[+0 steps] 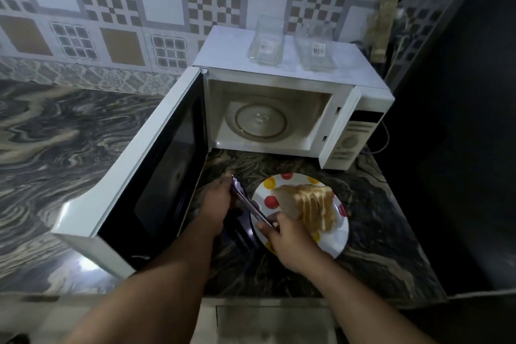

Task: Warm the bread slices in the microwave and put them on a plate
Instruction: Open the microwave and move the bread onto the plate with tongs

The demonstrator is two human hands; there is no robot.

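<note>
Bread slices (312, 205): several, stacked leaning against one another on a white plate (333, 240) with red and yellow dots. The plate sits on the dark marbled surface (385, 220), directly in front of the microwave (282, 109) and just right of its open door (145, 176).

Right hand (287, 240): fingers curled, pinching the near end of metal tongs (251, 207) at the plate's left rim; the knuckles lie close beside the nearest slice. Left hand (216, 200): positioned beside the plate near the door's lower edge, fingers wrapped around the far end of the same tongs. Both forearms reach in from the bottom of the view.

Microwave: door swung fully out to the left; the cavity holds only a glass turntable (261, 124). Control panel (350, 139) on the right. Two clear glass containers (266, 40) stand on top, each bearing a label; contents cannot be determined.

Clearances: the plate lies between the door and a dark wall on the right, with a bare strip of surface separating it from the cavity mouth. More surface extends left of the door, below a patterned tiled wall (111, 8).
</note>
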